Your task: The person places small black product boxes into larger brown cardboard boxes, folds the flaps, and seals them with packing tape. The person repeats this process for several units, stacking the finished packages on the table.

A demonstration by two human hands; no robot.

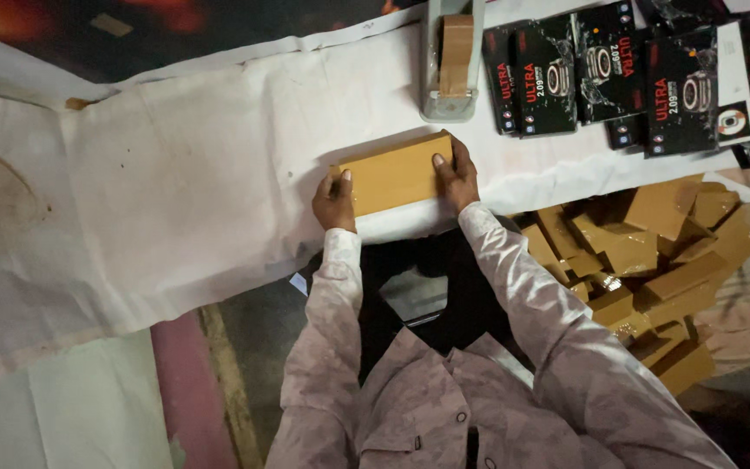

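A flat box wrapped in brown paper [394, 175] lies on the white covered table [184, 165] in front of me. My left hand [333, 201] grips its left end, thumb on top. At the box's right end, my right hand [455, 176] presses with fingers over the top edge. Both sleeves are pale and patterned.
A grey tape dispenser with brown tape [453, 59] stands just beyond the box. Several black printed boxes [635, 78] lie at the far right of the table. A heap of brown wrapped boxes [653, 269] sits below on my right. The table edge runs near my body.
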